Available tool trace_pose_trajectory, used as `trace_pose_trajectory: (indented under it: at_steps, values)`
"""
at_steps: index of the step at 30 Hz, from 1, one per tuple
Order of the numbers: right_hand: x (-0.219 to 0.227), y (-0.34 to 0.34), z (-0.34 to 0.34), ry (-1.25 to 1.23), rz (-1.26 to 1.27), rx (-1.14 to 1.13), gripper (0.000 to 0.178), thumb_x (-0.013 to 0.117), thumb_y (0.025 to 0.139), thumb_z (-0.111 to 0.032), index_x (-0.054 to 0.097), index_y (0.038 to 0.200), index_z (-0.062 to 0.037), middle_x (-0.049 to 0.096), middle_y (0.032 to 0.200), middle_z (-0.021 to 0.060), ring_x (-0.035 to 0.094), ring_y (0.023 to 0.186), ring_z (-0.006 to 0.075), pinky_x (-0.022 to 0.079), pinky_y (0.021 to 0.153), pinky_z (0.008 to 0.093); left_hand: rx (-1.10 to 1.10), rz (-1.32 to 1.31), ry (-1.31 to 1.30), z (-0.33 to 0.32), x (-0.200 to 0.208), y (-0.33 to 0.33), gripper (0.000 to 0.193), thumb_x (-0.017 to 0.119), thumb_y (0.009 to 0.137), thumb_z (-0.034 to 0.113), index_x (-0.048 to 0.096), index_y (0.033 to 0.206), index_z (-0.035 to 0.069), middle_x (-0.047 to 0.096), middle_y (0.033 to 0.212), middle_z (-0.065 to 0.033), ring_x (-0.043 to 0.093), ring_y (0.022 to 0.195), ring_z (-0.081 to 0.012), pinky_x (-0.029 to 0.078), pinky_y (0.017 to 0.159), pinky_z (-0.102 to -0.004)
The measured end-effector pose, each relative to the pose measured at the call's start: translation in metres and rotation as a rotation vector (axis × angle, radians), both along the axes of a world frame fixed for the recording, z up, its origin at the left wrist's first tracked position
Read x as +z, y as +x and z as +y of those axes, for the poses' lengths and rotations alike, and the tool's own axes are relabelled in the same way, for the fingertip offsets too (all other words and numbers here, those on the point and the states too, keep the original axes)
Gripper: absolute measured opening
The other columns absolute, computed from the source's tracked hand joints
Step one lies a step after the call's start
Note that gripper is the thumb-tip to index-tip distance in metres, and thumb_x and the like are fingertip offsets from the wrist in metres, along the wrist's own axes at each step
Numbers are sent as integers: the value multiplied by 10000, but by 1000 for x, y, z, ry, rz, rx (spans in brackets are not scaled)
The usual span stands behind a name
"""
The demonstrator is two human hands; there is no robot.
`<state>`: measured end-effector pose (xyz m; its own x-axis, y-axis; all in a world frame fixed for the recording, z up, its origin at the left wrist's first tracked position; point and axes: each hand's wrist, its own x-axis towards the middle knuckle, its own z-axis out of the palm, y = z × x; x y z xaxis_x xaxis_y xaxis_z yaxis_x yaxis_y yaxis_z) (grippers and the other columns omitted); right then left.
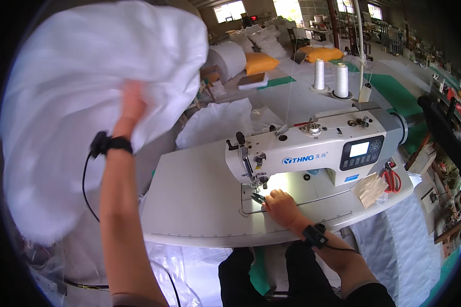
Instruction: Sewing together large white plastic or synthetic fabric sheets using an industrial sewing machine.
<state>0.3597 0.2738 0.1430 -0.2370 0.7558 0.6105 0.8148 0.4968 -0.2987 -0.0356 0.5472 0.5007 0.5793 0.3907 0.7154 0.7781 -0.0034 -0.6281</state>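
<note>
A large white sheet [71, 117], smeared by motion, billows up on the left. My left hand [134, 100] is raised against it, and its fingers are too blurred to show whether they grip the sheet. On the sewing machine's pale table [189, 189], my right hand [281, 207] is closed around dark thread snips [258, 198]. Their tips point left, just below the needle area of the white sewing machine [287, 153]. A lamp lights the plate beside that hand. Black bands with cables circle both wrists.
Red-handled scissors [392, 180] and beige paper slips [370, 190] lie at the table's right end. Two white thread cones [341, 81] stand behind the machine. Farther back are orange sacks [261, 63] and a big white roll [227, 59]. White material [394, 245] hangs at the lower right.
</note>
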Motion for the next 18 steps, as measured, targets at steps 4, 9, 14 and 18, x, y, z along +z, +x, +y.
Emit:
trace_pose_trajectory:
  at_steps: [4,9,14,18]
  values:
    - [-6,32,0,-35,-21,-74,182,638,791,-208,559,738,-54,540,793,87,555,791,258,466,680,384,-386,-297,-668,-65,-138,176,611,687,776,209,478,1343,118,453,1379,-168,372,1305,-383,309,1071,-447]
    - [4,21,2,-23,3,-31,175,655,772,-192,566,751,-43,543,806,96,554,796,262,462,680,388,-460,-469,-781,-190,-240,144,471,637,794,100,544,1255,64,524,1281,-196,466,1217,-371,373,1027,-429]
    - [-8,39,-12,-8,-20,-188,171,651,773,-204,585,803,-48,540,844,94,548,831,261,461,691,386,-391,-735,-830,-335,-333,82,326,581,813,54,598,1138,23,603,1132,-193,550,1063,-375,425,936,-453]
    - [-22,77,-19,29,-72,-473,215,642,787,-243,595,897,-64,533,907,89,541,868,267,453,704,382,-104,-924,-880,-460,-421,-26,269,574,828,25,628,1090,-1,635,1060,-193,596,976,-360,472,867,-432]
